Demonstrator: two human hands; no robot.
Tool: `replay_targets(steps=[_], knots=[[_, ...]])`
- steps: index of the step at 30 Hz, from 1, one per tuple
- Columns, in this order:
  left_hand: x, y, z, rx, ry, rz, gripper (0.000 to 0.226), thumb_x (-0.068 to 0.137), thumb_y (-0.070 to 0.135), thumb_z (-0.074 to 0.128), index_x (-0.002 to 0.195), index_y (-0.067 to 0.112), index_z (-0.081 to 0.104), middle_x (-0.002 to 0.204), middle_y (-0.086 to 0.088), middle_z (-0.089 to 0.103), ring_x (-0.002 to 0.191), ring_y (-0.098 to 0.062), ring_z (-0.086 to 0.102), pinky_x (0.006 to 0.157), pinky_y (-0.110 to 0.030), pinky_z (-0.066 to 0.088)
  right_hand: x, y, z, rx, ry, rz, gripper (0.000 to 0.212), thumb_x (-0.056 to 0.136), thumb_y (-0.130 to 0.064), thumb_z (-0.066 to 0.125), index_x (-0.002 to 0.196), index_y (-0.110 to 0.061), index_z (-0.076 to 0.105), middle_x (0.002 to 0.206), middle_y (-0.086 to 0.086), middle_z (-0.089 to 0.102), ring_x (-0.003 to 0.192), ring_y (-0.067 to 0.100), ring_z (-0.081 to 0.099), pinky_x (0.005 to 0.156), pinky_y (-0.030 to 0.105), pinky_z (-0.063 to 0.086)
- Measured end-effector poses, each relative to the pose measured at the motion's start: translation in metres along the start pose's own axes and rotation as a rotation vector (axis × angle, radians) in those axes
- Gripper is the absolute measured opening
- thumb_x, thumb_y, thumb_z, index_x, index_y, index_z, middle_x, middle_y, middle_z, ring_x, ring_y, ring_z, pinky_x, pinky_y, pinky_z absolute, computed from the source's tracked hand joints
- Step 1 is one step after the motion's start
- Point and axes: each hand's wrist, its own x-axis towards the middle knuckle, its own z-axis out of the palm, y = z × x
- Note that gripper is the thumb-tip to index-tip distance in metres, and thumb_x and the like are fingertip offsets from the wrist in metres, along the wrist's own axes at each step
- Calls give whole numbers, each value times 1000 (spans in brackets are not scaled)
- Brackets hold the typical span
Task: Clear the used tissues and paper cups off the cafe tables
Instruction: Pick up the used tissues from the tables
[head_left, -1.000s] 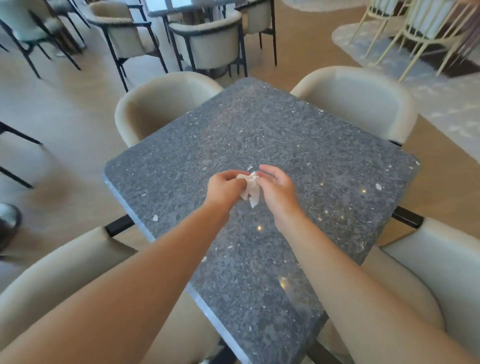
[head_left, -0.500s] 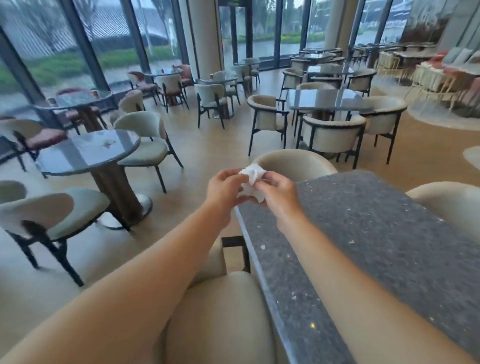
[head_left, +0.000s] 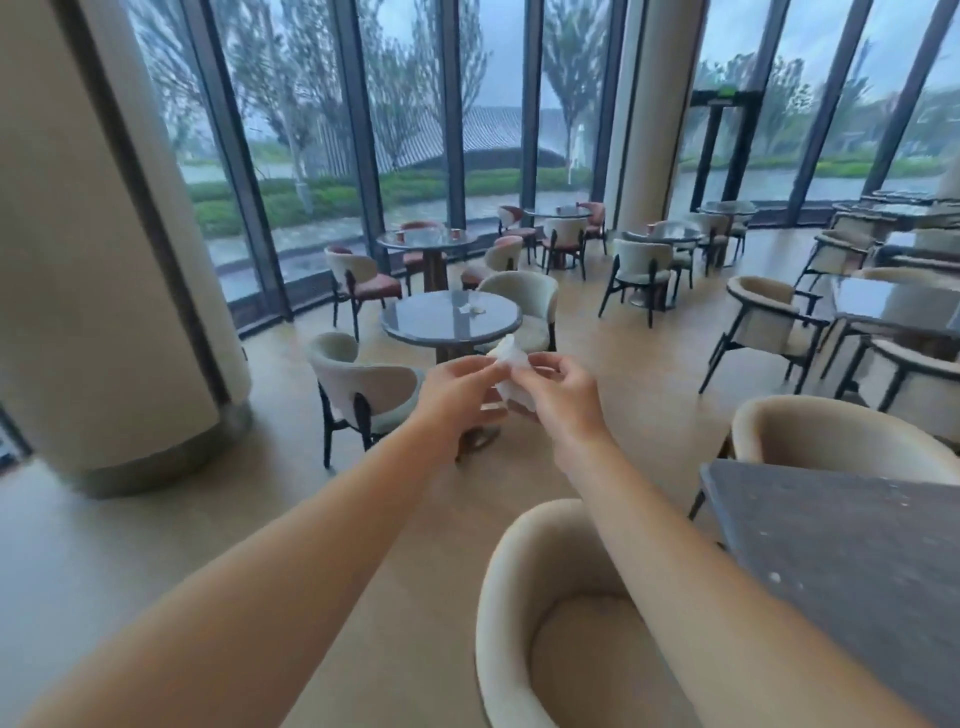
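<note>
both grips pinch one crumpled tissue (head_left: 511, 371), left hand (head_left: 457, 395) and right hand (head_left: 558, 397) closed on it; next scraps (head_left: 474, 309) lie straight ahead, near the round worktop's (head_left: 415, 325) far right edge.

The lower part of the tissue (head_left: 511, 370) is hidden between the left hand (head_left: 457, 396) and the right hand (head_left: 558, 397). The dark counter (head_left: 841, 540) is cut off by the right edge. Small white scraps (head_left: 474, 310) on the round counter (head_left: 415, 317) are too small to be identified. The far cups (head_left: 400, 236) are blurred.
</note>
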Motion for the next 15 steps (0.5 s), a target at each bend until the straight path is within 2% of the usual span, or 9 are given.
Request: replay_targets(steps=[2, 3, 6, 7, 9, 10, 13, 15], knots=[[-7, 5, -46, 19, 73, -14, 13, 95, 16, 75, 108, 15, 71, 114, -15, 74, 102, -30, 76, 87, -43, 66, -11, 6, 43, 25, -59, 11, 25, 85, -26, 82, 104, -19, 68, 100, 1, 73, 86, 11, 72, 64, 23, 62], [-9, 7, -68, 12, 102, -17, 19, 95, 13, 74, 114, 13, 71, 116, -17, 73, 100, -30, 76, 87, -44, 65, -16, 8, 64, 41, -85, 25, 23, 85, -24, 82, 103, -19, 68, 100, 2, 74, 85, 12, 73, 64, 24, 62], [-13, 13, -125, -19, 145, -13, 26, 96, 9, 72, 122, 8, 69, 115, -20, 74, 89, -27, 76, 69, -35, 66, -25, 12, 120, 67, -147, 59, 24, 84, -23, 82, 104, -19, 69, 105, 6, 75, 96, 22, 75, 78, 37, 65], [-13, 16, -140, -53, 159, -16, 28, 96, 8, 72, 123, 7, 69, 116, -22, 74, 91, -29, 76, 69, -36, 66, -25, 12, 134, 67, -167, 60, 28, 82, -27, 83, 105, -20, 69, 108, 6, 75, 100, 24, 74, 83, 40, 64], [-10, 17, -164, -84, 201, -1, 30, 96, 8, 72, 125, 5, 68, 115, -23, 75, 95, -33, 78, 80, -44, 67, -24, 11, 158, 61, -208, 61, 36, 78, -33, 83, 110, -22, 69, 112, 4, 74, 104, 24, 72, 88, 43, 63], [-5, 16, -177, -89, 230, 6, 31, 96, 8, 71, 126, 5, 67, 114, -22, 76, 93, -31, 79, 82, -43, 66, -20, 13, 173, 51, -227, 58, 34, 79, -33, 81, 110, -24, 69, 112, 3, 73, 104, 22, 72, 88, 42, 63], [6, 13, -196, -115, 257, 15, 33, 98, 7, 68, 131, 6, 64, 116, -18, 75, 78, -20, 79, 71, -33, 65, -5, 20, 192, 27, -228, 76, 18, 90, -24, 71, 107, -29, 68, 107, -3, 70, 97, 17, 71, 84, 39, 64], [21, 8, -209, -125, 263, 9, 38, 97, 4, 66, 135, 7, 60, 121, -19, 73, 76, -19, 79, 67, -31, 65, 11, 28, 208, 46, -233, 123, 18, 92, -22, 68, 109, -25, 68, 111, 4, 70, 98, 23, 72, 83, 44, 65]])
